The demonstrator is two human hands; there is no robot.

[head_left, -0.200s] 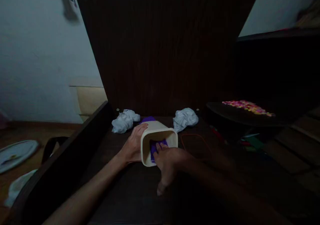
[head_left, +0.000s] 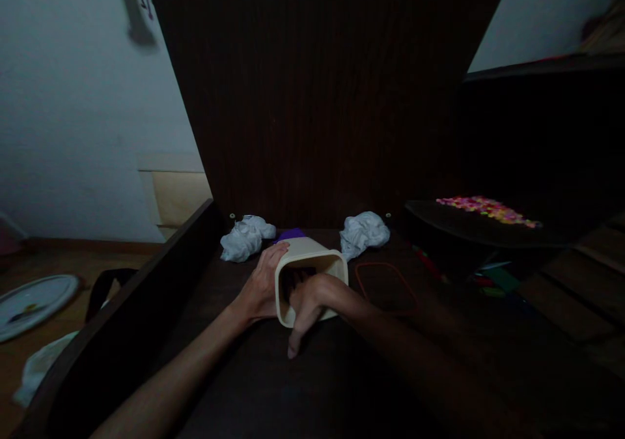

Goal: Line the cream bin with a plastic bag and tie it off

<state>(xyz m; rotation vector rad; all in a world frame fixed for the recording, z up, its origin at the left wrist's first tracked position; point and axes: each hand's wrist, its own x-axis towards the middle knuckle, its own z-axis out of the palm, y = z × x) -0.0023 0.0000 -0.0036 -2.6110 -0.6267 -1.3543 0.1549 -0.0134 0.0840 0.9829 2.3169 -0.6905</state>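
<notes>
A cream plastic container (head_left: 312, 249) with a rounded-square mouth lies on its side, its opening facing me. My left hand (head_left: 266, 281) is closed around its left side, fingers over the top. My right hand (head_left: 308, 299) reaches into the mouth with fingers stretched inward and the thumb apart, outside the rim. Its fingertips are in shadow, by a dark patch where purple material showed earlier. Something purple (head_left: 291, 234) pokes out behind the container. To the right lies a thin orange rounded-rectangular outline (head_left: 359, 276), perhaps a rim or a lid edge.
Crumpled whitish plastic bags lie at the back, one left (head_left: 247, 238) and one right (head_left: 364, 232). A dark raised side board (head_left: 131, 302) runs along the left. A dark shelf (head_left: 424, 217) at right bears small pink and yellow pieces (head_left: 488, 209). A white round lid-like thing (head_left: 34, 302) is lower left.
My right hand has pushed deeper into the container and moved a little left, covering more of the purple material. My left hand keeps its hold.
</notes>
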